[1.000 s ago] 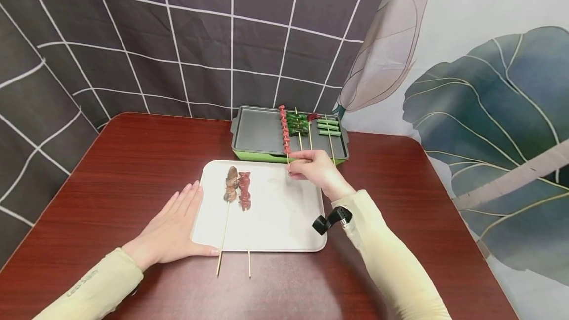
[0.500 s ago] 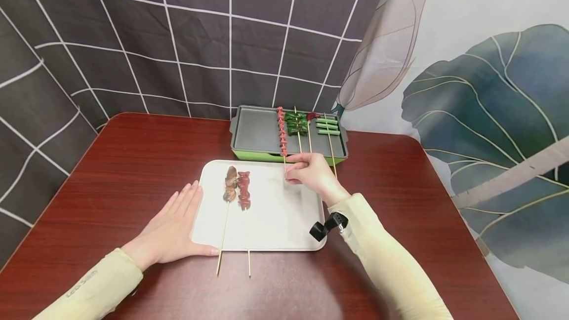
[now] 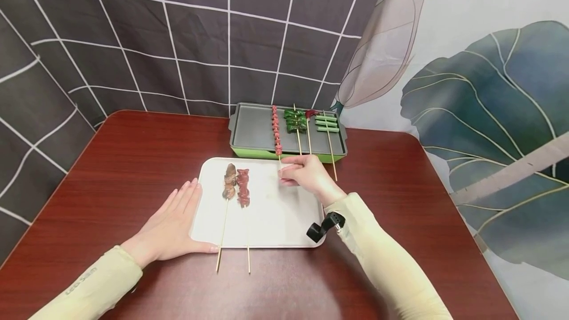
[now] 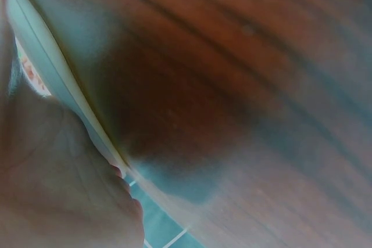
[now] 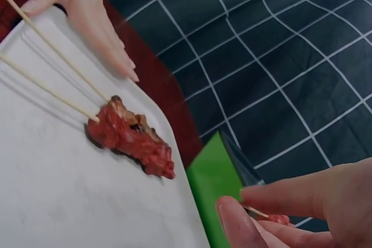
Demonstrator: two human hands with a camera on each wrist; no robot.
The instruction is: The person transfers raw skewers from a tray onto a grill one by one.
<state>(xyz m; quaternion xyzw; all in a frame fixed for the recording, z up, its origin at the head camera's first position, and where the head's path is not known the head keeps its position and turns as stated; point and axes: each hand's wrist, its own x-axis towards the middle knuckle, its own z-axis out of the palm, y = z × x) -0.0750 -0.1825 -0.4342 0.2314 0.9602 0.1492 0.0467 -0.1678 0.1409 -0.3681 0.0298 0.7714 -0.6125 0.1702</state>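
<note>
My right hand pinches the bare stick end of a skewer of small red meat pieces between thumb and fingers. The meat end lies over the grey grill plate, while the hand is above the far edge of the white tray. In the right wrist view, thumb and fingertips meet at the stick. With fingers straight, my left hand rests along the tray's left edge, its thumb by the near-left corner. On the tray lie a brownish skewer and a dark red meat skewer, sticks overhanging the near edge.
Right of the held skewer, the grill plate bears a leafy green skewer, one with a dark red piece, and one of green stalks. Their sticks point toward me. A checked cloth hangs behind the reddish-brown table.
My right hand has shifted left and slightly nearer, carrying the red meat skewer left, away from the leafy green one. The left hand stays in place at the tray.
</note>
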